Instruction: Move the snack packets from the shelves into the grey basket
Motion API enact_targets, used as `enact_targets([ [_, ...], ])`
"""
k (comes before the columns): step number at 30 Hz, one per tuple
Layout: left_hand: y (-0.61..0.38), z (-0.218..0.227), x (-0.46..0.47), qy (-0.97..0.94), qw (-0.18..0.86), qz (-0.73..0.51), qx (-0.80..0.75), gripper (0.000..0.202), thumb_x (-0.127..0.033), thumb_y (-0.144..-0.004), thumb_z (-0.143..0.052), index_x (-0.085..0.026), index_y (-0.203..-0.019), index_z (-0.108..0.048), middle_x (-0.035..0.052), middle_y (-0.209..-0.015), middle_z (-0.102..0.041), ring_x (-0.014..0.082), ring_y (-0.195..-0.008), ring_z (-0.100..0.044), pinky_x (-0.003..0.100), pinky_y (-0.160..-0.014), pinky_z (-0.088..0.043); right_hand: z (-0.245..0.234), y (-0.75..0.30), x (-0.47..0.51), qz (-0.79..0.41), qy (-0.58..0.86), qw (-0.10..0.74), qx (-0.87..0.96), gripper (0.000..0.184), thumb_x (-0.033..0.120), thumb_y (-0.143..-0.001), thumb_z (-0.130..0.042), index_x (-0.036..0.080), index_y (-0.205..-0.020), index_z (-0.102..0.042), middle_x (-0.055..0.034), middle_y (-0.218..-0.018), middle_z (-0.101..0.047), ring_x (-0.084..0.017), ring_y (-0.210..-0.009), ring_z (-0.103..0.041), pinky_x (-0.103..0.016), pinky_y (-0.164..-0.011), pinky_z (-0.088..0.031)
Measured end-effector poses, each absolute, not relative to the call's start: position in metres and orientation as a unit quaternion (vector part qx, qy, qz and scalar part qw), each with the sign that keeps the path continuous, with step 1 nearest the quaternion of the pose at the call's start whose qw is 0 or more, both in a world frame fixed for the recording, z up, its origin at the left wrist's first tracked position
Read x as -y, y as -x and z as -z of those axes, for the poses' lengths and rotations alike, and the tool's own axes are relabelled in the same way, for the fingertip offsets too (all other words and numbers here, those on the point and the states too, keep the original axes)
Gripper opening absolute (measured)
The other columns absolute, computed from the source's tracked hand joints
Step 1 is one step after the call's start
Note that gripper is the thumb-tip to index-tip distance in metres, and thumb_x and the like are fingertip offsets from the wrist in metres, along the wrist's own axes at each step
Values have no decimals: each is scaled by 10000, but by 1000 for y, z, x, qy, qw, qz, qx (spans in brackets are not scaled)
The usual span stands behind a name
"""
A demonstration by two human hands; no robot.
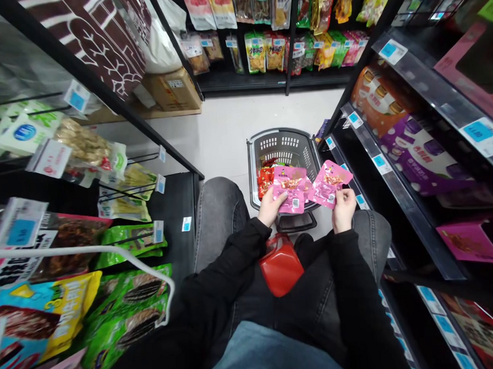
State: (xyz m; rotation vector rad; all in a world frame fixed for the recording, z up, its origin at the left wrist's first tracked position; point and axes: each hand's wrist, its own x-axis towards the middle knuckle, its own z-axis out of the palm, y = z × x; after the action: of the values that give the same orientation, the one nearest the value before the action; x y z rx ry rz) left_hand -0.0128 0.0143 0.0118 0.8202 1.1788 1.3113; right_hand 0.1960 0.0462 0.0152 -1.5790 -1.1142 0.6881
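I am crouched in a shop aisle, both hands held out over a grey shopping basket [264,150] on the floor. My left hand [270,207] grips a pink snack packet [290,188], with what looks like more packets stacked behind it. My right hand [343,209] pinches the lower edge of another pink snack packet [330,183], tilted to the right. Red packets [265,179] lie inside the basket below my left hand. A red object [281,266] rests between my knees.
Hooks of green, yellow and blue snack bags [124,301] crowd the left. Black shelves with price tags and pink and purple boxes [418,148] line the right. A cardboard box [171,89] sits at the far left of the pale floor, before a back rack.
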Motion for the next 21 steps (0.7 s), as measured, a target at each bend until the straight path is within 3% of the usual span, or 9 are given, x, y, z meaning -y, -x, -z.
enact_targets([
  [5,9,-12,-14,-321,606,-560,-464,853,-582,-617,-756,-66,-1231,-468,212,-1313,-539,274,-1174,-559,411,-1086,-393,-19,-182,-37,-371,603,478,519,250,454,-747,-536,226,-732,-434,31,-693,-447,-142,-661,-438,-273,-670,-400],
  [10,9,-7,-13,-349,564,-547,-511,587,-450,-651,-725,-122,-1067,-474,125,-1101,-617,225,-1015,-604,388,-979,-463,-19,-150,-25,-451,533,456,552,249,463,-778,-539,233,-751,-448,26,-702,-464,-148,-664,-458,-274,-656,-420],
  [13,12,-3,-13,-351,539,-532,-551,544,-376,-669,-696,-121,-1091,-465,127,-1111,-609,220,-1000,-603,388,-957,-468,-14,-145,-25,-479,527,436,550,268,494,-805,-499,236,-748,-458,17,-711,-503,-155,-681,-493,-292,-690,-458],
  [15,13,-3,-13,-375,533,-514,-557,558,-379,-671,-699,-102,-1107,-489,145,-1127,-614,239,-1013,-604,404,-973,-457,-10,-148,-26,-486,544,428,533,297,506,-762,-567,223,-838,-519,-4,-796,-575,-164,-735,-539,-308,-720,-482],
  [18,11,-5,-10,-426,527,-470,-566,544,-373,-651,-734,-90,-1069,-531,153,-1113,-636,267,-1016,-613,432,-987,-448,-2,-158,-29,-491,576,398,519,517,459,-618,-732,188,-1031,-575,-48,-957,-646,-195,-837,-587,-338,-760,-504],
  [21,5,-7,-7,-415,579,-430,-554,637,-350,-576,-811,-88,-1088,-537,158,-1133,-641,273,-1018,-627,447,-985,-459,3,-171,-34,-502,594,369,509,544,429,-580,-756,164,-1033,-614,-69,-978,-672,-210,-845,-600,-370,-774,-519],
])
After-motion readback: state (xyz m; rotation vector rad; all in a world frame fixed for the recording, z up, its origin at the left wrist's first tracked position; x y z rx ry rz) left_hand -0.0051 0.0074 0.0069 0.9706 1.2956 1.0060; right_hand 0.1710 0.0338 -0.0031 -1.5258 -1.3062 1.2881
